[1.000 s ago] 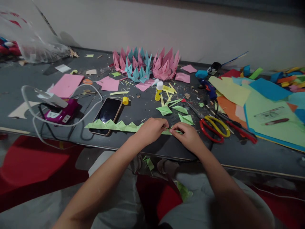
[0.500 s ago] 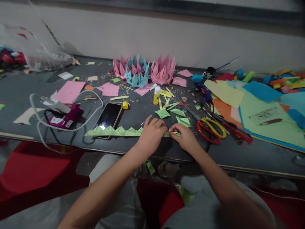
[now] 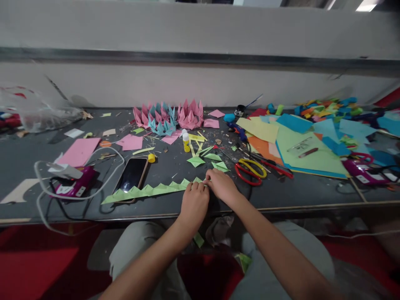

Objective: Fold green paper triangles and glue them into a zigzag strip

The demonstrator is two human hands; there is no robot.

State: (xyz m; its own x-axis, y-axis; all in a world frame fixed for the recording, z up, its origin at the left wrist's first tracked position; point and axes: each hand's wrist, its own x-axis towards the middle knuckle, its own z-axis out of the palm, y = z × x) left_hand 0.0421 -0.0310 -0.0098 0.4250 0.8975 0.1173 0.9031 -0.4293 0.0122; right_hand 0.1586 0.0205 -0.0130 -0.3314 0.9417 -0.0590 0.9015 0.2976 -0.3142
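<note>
A long strip of folded green paper [image 3: 153, 190] with pointed peaks lies along the front of the table, its left part across a phone [image 3: 133, 175]. My left hand [image 3: 195, 202] is closed over the strip's right part, fingers curled down on it. At the strip's right end my right hand [image 3: 220, 183] pinches the paper between thumb and fingertips, close against my left fingers. The pinched tip is mostly hidden. Just beyond my hands lie loose folded green pieces [image 3: 196, 161]. An uncapped yellow glue stick [image 3: 186, 143] stands behind them.
Scissors with red and yellow handles [image 3: 250, 171] lie right of my hands. Pink and blue folded paper rings [image 3: 162, 125] stand at the back. Coloured sheets [image 3: 296, 150] pile up on the right. A purple power strip [image 3: 75, 183] with a looping white cable sits left.
The camera view has tilted up and turned right. My left hand has shifted along the strip with its fingers curled lower, and the strip now slants up towards the right.
</note>
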